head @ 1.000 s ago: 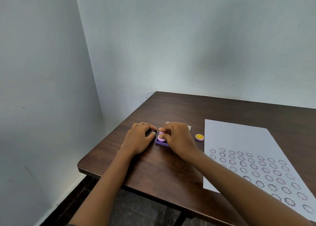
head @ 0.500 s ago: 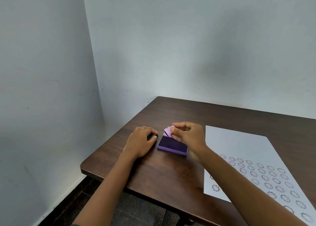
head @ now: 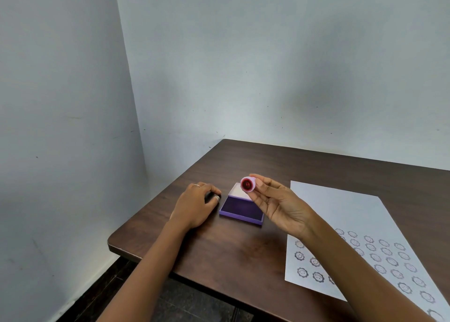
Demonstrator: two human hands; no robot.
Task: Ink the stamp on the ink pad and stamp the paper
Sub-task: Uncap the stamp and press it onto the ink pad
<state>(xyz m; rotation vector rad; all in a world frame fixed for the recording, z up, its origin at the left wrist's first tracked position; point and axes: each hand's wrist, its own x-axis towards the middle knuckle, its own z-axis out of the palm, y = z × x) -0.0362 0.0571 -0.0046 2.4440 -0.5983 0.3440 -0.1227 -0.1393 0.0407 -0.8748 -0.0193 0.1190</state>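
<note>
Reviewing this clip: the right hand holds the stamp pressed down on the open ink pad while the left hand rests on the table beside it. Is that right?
Not quite. In the head view the right hand holds the stamp lifted clear above the open ink pad, its inked face turned toward the camera, not pressed down on it. The left hand does rest on the table beside the pad.

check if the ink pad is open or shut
Open: the ink pad shows its dark inked surface, with the lid folded back behind it.
</note>
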